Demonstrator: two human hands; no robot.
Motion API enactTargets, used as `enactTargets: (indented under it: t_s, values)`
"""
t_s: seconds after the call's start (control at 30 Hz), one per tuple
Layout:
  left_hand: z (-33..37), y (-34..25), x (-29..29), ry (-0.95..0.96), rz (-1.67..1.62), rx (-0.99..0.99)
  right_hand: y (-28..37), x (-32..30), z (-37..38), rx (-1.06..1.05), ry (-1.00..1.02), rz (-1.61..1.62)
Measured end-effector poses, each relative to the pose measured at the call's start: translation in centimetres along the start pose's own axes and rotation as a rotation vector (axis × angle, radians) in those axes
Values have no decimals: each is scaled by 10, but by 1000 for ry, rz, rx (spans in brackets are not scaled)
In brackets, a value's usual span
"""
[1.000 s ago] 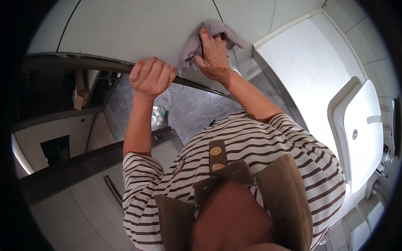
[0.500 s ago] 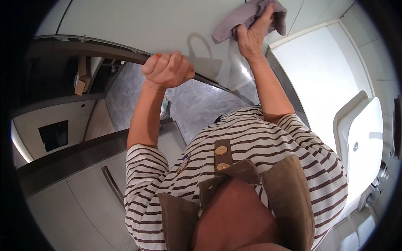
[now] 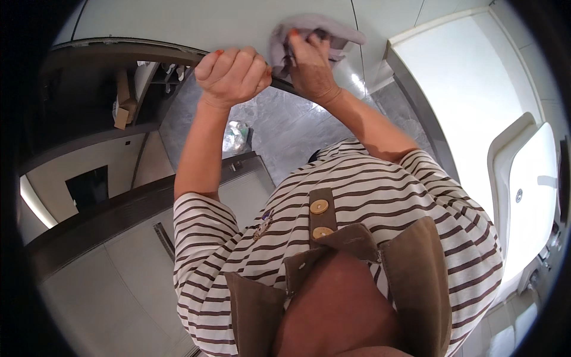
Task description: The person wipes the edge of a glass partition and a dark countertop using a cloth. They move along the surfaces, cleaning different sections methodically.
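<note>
My left hand (image 3: 231,76) is closed in a fist around the dark edge of a pale panel door (image 3: 178,21); what exactly lies inside the fingers is hidden. Close beside it on the right, my right hand (image 3: 313,71) holds a crumpled greyish-purple cloth (image 3: 345,35) against the pale face of the door. The cloth is bunched under the fingers and slightly blurred.
A white counter with a washbasin (image 3: 529,190) stands at the right. Below the door lies a grey marbled floor (image 3: 279,131) with a clear plastic bag (image 3: 236,137) on it. At the left, dark shelving holds a cardboard box (image 3: 123,107).
My right hand has moved the cloth left along the door, close to my left hand. The left hand keeps its grip, while the view has shifted slightly.
</note>
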State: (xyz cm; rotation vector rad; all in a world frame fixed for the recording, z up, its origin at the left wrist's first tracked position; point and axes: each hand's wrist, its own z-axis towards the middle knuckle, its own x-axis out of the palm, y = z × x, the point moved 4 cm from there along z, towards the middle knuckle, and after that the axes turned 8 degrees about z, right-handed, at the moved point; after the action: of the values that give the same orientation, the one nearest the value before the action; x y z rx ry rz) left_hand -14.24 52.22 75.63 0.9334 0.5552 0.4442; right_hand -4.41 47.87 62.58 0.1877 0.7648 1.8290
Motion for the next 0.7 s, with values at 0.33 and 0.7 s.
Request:
enactTargets:
  t_s: [0.33, 0.7]
  values:
    - [44, 105, -92, -75, 154, 186, 115, -36, 15, -186, -330, 531]
    - [48, 98, -46, -247, 72, 151, 103, 0, -9, 70, -38, 771]
